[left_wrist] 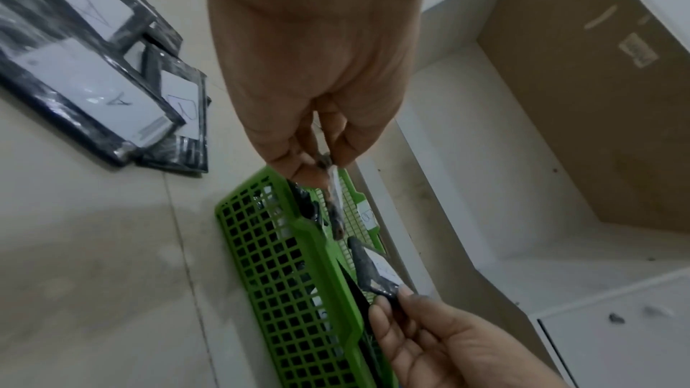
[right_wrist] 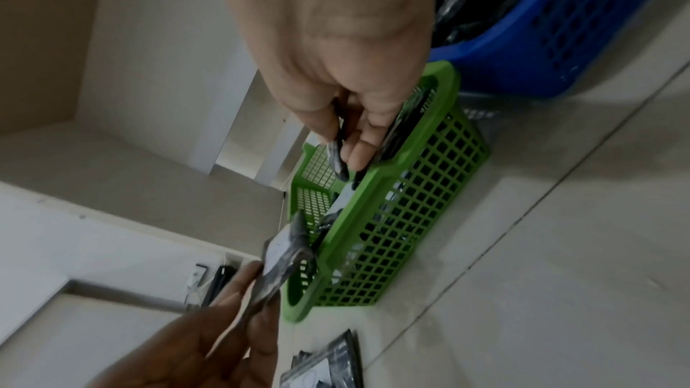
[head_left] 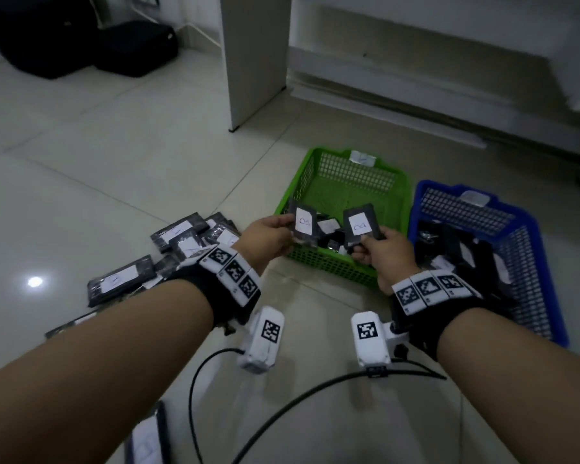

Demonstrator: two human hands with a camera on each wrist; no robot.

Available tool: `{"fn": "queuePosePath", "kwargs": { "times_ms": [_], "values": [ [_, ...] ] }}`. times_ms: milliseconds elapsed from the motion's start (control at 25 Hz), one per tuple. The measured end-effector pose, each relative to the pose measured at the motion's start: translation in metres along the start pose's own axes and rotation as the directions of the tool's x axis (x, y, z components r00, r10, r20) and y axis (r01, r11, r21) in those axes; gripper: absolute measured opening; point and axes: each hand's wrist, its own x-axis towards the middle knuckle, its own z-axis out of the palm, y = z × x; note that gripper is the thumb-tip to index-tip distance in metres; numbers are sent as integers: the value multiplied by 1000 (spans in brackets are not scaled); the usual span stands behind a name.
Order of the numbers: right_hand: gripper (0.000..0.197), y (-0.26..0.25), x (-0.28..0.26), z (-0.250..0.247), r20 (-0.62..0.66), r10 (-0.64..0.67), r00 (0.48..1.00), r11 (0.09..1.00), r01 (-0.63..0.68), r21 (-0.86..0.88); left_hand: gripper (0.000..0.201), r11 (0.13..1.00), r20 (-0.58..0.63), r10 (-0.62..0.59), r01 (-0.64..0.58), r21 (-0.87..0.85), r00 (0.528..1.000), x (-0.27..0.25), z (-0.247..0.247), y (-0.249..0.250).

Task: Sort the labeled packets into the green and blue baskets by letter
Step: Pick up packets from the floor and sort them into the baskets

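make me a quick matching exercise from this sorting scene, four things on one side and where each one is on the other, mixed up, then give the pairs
Things:
1. green basket
2. blue basket
3. unsorted packets
4. packet in the left hand

Places:
A. lying in a pile on the floor, left of the baskets
B. on the floor, furthest to the right
C. held up over the green basket's near left corner
D. on the floor between the pile and the other basket

Pairs: 1-D, 2-B, 3-A, 4-C
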Motion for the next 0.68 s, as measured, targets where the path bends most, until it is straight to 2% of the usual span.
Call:
{"fn": "queuePosePath", "kwargs": {
  "times_ms": [120, 200, 240, 320, 360, 440, 480, 520, 560, 640, 680],
  "values": [
    [47, 2, -4, -6, 26, 69, 997, 988, -72, 137, 46, 990, 91, 2, -15, 143, 996, 8, 8, -7],
    [49, 10, -6, -1, 21, 66, 998, 986, -69, 149, 44, 968, 110, 24, -50, 245, 994, 7, -2, -14],
    [46, 15, -8, 3, -18, 27, 999, 997, -26, 76, 41, 956, 98, 42, -68, 286, 994, 5, -12, -17],
    [37, 23, -15, 15, -114, -156, 981, 976, 135, -174, 32, 935, 64, 57, -75, 345, 996, -7, -34, -20],
    [34, 25, -23, 24, -116, -244, 963, 937, 204, -282, 28, 931, 44, 56, -68, 359, 997, -16, -49, -23],
    [30, 31, -44, 48, -17, -355, 935, 856, 318, -408, 22, 902, 19, 84, -84, 423, 996, -40, -83, -29],
    [28, 34, -55, 60, 52, -379, 924, 830, 364, -423, 21, 829, 44, 122, -126, 546, 992, -53, -103, -32],
    [26, 39, -69, 76, 130, -379, 916, 822, 398, -407, 22, 702, 114, 129, -172, 691, 985, -67, -125, -37],
    [26, 44, -83, 92, 207, -353, 913, 830, 407, -381, 24, 556, 219, 58, -213, 804, 974, -82, -146, -42],
    [26, 53, -110, 119, 364, -269, 892, 847, 399, -351, 34, 309, 357, -240, -277, 910, 903, -111, -177, -59],
    [25, 57, -120, 131, 426, -226, 876, 851, 390, -352, 42, 241, 381, -353, -310, 920, 855, -122, -186, -68]
  ]
}}
